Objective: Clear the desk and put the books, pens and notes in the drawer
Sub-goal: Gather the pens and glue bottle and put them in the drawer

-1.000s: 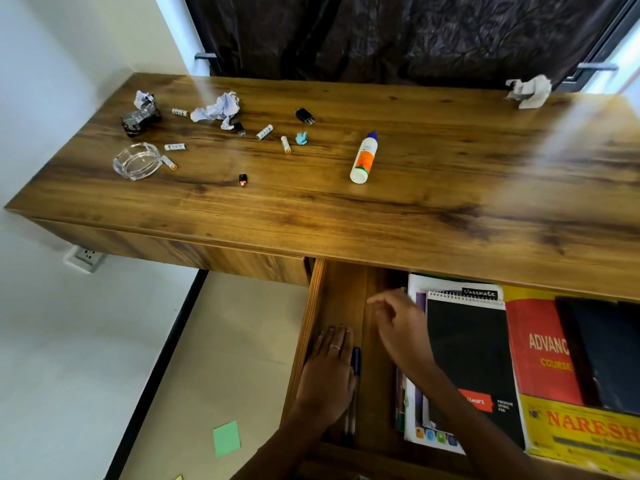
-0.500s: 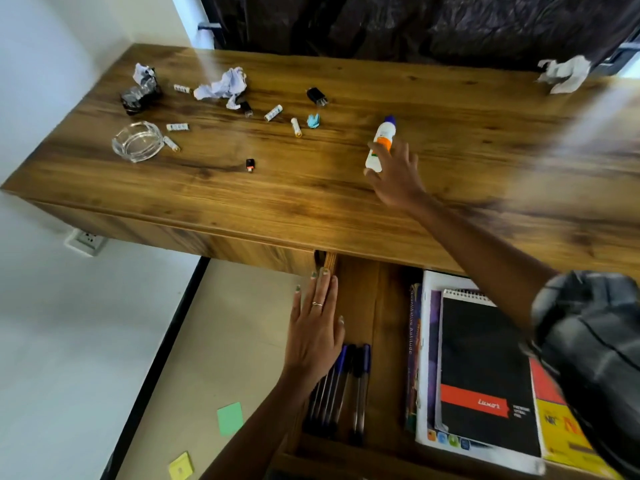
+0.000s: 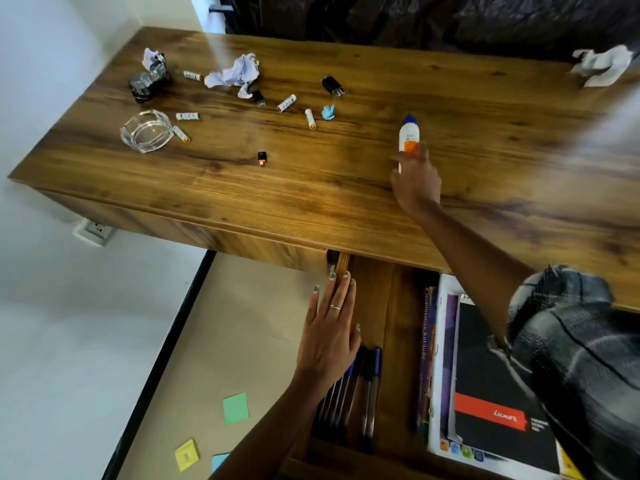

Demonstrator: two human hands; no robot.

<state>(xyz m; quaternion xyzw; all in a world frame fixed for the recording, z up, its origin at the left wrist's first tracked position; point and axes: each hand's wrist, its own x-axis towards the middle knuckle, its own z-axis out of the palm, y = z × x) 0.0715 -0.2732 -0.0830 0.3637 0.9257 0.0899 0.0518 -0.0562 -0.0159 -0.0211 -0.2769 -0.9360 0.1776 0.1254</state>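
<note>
Reached w/ right hand (image 3: 417, 181) for glue (image 3: 408, 138) at desk (image 3: 346, 188) 1 o'clock, fingers touching, not yet clamped. Rested left hand (image 3: 329, 337), fingers straight, on drawer (image 3: 372, 289) edge. Pens (image 3: 369, 393), books (image 3: 485, 375) stowed at 5 o'clock; desk litter & floor notes (image 3: 235, 408) left.

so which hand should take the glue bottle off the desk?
Right. The right hand is already at the glue bottle, fingers touching it; the left hand lies flat on the drawer's side wall.

Single head view, high, close, looking forward-down: table (image 3: 346, 188) toward 12 o'clock, open drawer (image 3: 388, 306) at 6.
</note>
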